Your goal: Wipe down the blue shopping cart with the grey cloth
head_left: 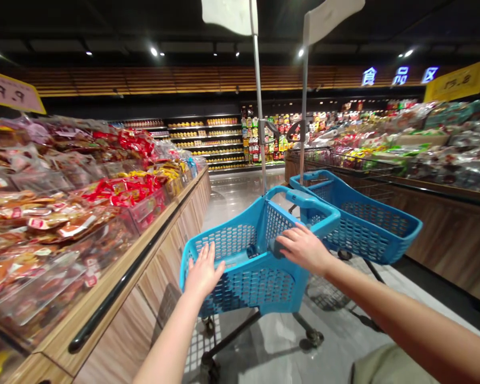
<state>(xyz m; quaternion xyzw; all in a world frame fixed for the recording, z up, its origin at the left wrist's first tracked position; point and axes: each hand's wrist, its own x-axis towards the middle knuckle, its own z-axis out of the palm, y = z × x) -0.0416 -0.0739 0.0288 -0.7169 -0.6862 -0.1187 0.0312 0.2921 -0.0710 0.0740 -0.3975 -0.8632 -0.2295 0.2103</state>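
Note:
A small blue shopping cart (246, 282) with a perforated plastic basket stands right in front of me, turned sideways. My left hand (204, 271) lies over the rim at its left end, fingers stretched and spread. Farther right, my right hand (304, 248) has its fingers bent over the basket's side rim near the handle (304, 198); its palm side is hidden. Dark wheels show below the basket. Just behind and to the right is a second blue cart (368, 224), its near corner partly covered by the first one.
A wood-panelled display (176, 240) of packaged snacks runs close along the left, with a black rail (124, 288). Another display (436, 213) borders the right. Two poles (258, 96) with pale flags rise by the carts. Stocked shelves (208, 138) stand beyond the grey floor.

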